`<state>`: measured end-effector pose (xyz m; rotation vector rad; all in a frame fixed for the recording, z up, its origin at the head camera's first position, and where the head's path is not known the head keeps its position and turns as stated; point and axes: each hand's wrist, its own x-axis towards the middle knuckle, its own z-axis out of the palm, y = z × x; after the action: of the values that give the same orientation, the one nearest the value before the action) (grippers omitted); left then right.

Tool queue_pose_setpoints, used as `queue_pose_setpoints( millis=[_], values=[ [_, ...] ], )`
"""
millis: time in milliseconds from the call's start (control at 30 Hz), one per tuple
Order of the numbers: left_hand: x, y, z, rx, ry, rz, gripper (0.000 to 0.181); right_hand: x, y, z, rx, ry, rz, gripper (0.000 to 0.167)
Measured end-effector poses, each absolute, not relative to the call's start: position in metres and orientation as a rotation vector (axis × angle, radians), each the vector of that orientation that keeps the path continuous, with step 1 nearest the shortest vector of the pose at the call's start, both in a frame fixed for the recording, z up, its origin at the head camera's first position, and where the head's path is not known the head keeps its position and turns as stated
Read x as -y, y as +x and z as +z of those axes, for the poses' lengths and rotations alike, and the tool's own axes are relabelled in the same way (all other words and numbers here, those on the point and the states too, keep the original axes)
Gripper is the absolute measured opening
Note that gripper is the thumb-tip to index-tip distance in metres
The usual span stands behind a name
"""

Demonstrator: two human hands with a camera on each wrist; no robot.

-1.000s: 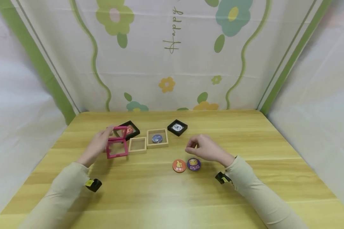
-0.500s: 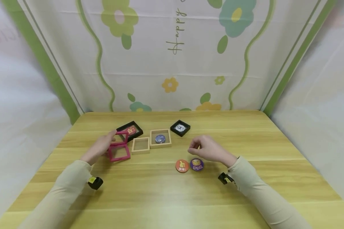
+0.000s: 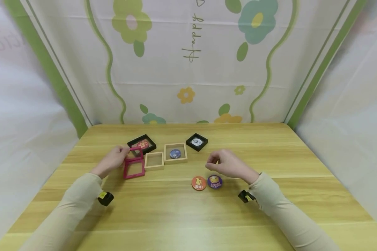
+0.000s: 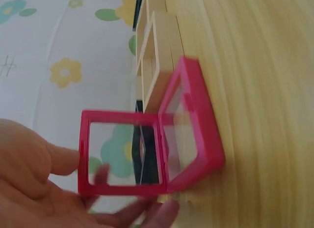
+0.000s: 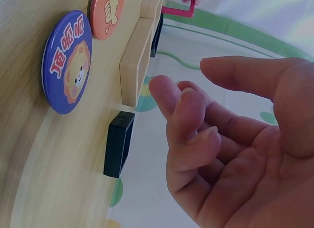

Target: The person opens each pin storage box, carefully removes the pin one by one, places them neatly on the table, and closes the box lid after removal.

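Observation:
A pink frame [image 3: 134, 169] stands unfolded on the table, its clear-windowed panel [image 4: 83, 154] tilted up from the other half. My left hand [image 3: 113, 159] is at the raised panel; in the left wrist view the thumb meets its outer edge and a blurred finger shows through the window. My right hand [image 3: 227, 164] hovers over the table with nothing in it, fingers loosely curled and thumb apart from them. Below it lie an orange thumbs-up badge [image 3: 199, 183] and a purple lion badge [image 5: 67, 63], side by side.
Right of the pink frame stand a small wooden frame [image 3: 154, 168] and a larger one [image 3: 185, 160] around a blue badge [image 3: 175, 153]. Behind are a black frame [image 3: 153, 147] with a red badge [image 3: 142, 144] and a smaller black frame [image 3: 197, 149] with a white badge.
The pink frame has shifted slightly right and turned, now close against the small wooden frame, and my left hand has moved with it. My right hand has stayed nearly still.

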<state>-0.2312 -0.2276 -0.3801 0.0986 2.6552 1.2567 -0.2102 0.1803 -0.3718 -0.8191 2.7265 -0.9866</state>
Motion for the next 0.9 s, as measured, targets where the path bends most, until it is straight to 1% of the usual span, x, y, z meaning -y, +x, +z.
queue_pose_setpoints(
  millis=[100,233,400,700,900],
  values=[
    [0.231,-0.231,-0.38,-2.683,0.154,1.244,0.051,-0.18,-0.211,-0.372,-2.723,-0.834,-0.986,0.013],
    [0.234,-0.231,-0.38,-2.704,0.187,1.202,0.049,-0.18,-0.213,-0.374,-2.718,-0.84,-0.992,0.011],
    [0.24,-0.23,-0.382,-2.691,0.242,1.215,0.042,-0.18,-0.214,-0.377,-2.709,-0.839,-0.998,0.012],
    [0.255,-0.231,-0.392,-2.824,0.566,1.064,0.03,-0.181,-0.215,-0.378,-2.704,-0.835,-0.987,0.013],
    [0.259,-0.231,-0.394,-2.859,0.735,0.986,0.018,-0.18,-0.216,-0.378,-2.694,-0.839,-0.98,0.013]
  ],
)
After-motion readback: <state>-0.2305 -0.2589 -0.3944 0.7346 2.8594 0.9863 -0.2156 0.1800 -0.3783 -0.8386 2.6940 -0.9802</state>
